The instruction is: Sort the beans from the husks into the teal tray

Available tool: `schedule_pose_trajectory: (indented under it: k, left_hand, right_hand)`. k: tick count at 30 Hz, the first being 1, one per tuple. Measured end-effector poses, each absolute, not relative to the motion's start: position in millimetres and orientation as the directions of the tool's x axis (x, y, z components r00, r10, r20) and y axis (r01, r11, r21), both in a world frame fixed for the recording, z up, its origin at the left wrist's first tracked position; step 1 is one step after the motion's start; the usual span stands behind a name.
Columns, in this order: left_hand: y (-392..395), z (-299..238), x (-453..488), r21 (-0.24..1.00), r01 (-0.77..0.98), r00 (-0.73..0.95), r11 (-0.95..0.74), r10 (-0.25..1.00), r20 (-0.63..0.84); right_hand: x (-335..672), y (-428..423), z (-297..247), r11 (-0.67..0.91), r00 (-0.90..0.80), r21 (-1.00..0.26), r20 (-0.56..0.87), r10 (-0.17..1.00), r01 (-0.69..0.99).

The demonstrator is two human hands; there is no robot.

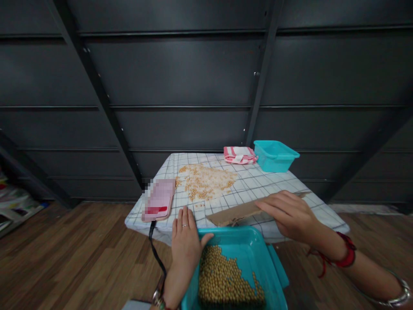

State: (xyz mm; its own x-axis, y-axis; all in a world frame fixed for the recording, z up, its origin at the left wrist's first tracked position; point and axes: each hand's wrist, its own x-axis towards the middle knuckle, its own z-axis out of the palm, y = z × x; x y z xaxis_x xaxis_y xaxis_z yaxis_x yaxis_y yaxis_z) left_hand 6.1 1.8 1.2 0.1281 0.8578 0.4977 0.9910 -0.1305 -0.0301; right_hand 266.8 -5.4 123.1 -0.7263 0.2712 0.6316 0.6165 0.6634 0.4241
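My left hand [187, 239] lies flat with fingers stretched out at the table's front edge, its thumb over the near rim corner of a teal plastic bin [248, 245]. Inside that bin is a heap of round yellowish beans [226, 275]. My right hand [290, 213] grips a strip of brown cardboard [238, 212], held slanting across the front of the table just beyond the bin. Farther back, a patch of pale grains mixed with yellow beans [206, 181] is spread over the checked cloth.
A white checked cloth [258, 187] covers the small table. On it are a pink phone [164, 196] at left, a folded pink-striped towel [239, 155] and a smaller teal basket [276, 156] at back right. A dark panelled wall [180, 77] stands behind; wooden flooring [97, 241] surrounds.
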Motion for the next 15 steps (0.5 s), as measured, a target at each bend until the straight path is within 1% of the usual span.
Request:
schedule_pose_trajectory:
  k: [7,15]
  left_hand:
    - [-0.7,3.3,8.0,-0.047,0.994,0.112,-0.102,0.875,0.472]
    - [-5.3,10.2,11.9,-0.036,0.996,0.091,-0.083,0.896,0.435]
  right_hand:
    - [265.3,-16.6,126.2,0.662,-0.737,0.423,0.604,0.304,0.619]
    - [264.4,-17.6,127.1,0.643,-0.733,0.438,0.612,0.299,0.628]
